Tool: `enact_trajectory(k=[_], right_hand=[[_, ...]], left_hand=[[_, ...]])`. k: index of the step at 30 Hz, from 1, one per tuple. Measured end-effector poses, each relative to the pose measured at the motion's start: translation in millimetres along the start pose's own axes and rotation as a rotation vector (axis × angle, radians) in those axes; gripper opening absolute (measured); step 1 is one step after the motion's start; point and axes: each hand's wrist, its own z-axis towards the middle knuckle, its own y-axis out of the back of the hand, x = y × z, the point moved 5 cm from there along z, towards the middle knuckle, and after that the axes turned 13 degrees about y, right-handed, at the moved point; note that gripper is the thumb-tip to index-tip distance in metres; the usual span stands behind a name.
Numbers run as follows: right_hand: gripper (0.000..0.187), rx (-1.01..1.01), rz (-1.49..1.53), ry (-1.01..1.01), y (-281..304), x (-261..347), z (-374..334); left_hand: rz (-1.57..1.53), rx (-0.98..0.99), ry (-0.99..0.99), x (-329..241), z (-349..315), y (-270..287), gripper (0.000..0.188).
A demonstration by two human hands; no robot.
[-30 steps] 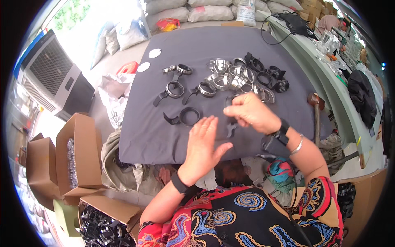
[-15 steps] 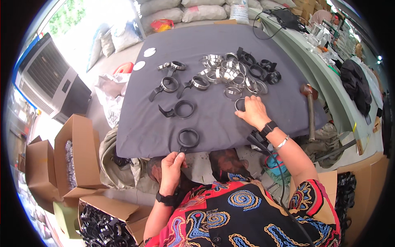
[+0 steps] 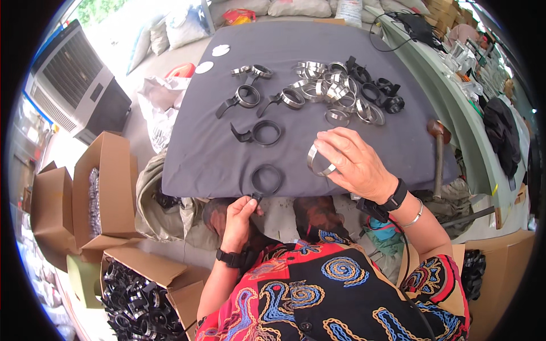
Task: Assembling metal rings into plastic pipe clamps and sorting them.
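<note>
Near the front edge of the dark grey padded table (image 3: 205, 165), my left hand (image 3: 239, 220) pinches the tab of a black plastic ring (image 3: 280, 181). My right hand (image 3: 359, 165) holds a silver metal ring (image 3: 310, 159) raised above the cloth, to the right of the black one and apart from it. Just beyond, another black tabbed ring (image 3: 279, 134) lies alone. Farther back are several black rings with metal bands in them, among them a tabbed ring (image 3: 259, 96). A heap of loose metal rings (image 3: 336, 91) sits at the far right, with black rings (image 3: 372, 92) beside it.
A wooden-handled hammer (image 3: 439, 156) lies along the table's right side. An open carton of black rings (image 3: 142, 301) stands at the lower left, another cardboard box (image 3: 116, 187) above it. An air cooler (image 3: 82, 79) is at the left, and a long bench (image 3: 455, 113) runs along the right.
My right hand has lifted the metal ring off the table and brought it nearer the black ring. My left hand still grips the black ring's tab. The view has shifted slightly.
</note>
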Motion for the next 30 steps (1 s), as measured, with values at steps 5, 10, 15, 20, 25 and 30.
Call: enact_trajectory(k=[5,10,15,20,25,30], right_hand=[[0.075,0.095,0.110,-0.083,-17.5,10.0,16.7],[0.068,0.324,0.376,-0.426,-70.7,13.5,36.0],[0.055,0.536,0.292,-0.449,-113.3,20.0,58.0],[0.056,0.577,0.236,-0.401,-127.3,21.9,65.4],[0.059,0.629,0.266,-0.402,-128.9,22.2,69.6],[0.052,0.292,0.312,-0.057,-141.8,24.9,77.9]], left_hand=[[0.046,-0.030,-0.002,-3.2,-3.5,0.5,0.019],[0.060,-0.009,-0.015,-5.6,-1.6,-6.7,0.020],[0.043,0.009,-0.048,0.9,1.0,-2.6,0.021],[0.037,0.013,-0.026,-1.9,-0.4,-3.6,0.020],[0.042,0.015,-0.028,-1.9,-0.9,-2.0,0.020],[0.056,0.005,-0.025,-5.3,-4.3,-9.8,0.018]])
